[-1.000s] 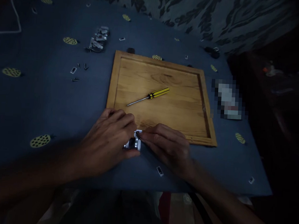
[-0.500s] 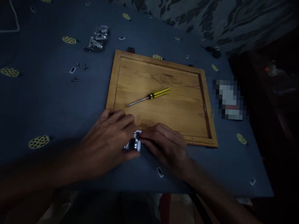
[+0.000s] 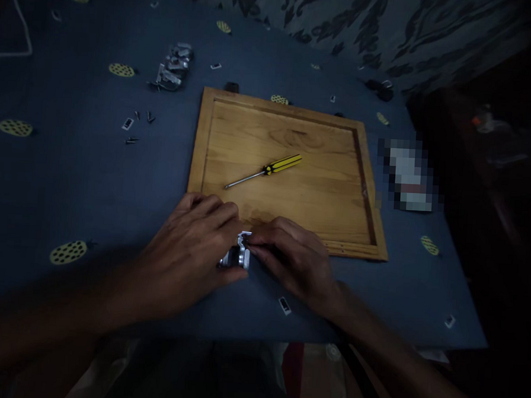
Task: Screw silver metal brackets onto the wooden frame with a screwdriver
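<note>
My left hand (image 3: 196, 243) is closed around a silver metal cabinet hinge (image 3: 243, 257) at the near edge of a framed wooden door panel (image 3: 291, 126). Its thumb lies under the hinge, and its knuckles rest over the panel's near left corner. From the right, my right hand (image 3: 295, 263) pinches a small dark piece, seemingly a screw (image 3: 247, 242), against the hinge; the fingertips partly cover it. Beyond both hands, a screwdriver (image 3: 283, 164) with a yellow and black handle lies on the panel, its tip toward the left.
On the blue patterned tablecloth (image 3: 155, 175), several loose screws (image 3: 132, 140) lie left of the panel. More metal hinges (image 3: 174, 69) are piled at the back left. A white cable (image 3: 23, 17) runs at far left; a blurred-out item (image 3: 407, 177) lies to the right.
Both hands stay at the hinge with almost the same grip. The view has shifted very slightly; nothing else has visibly moved.
</note>
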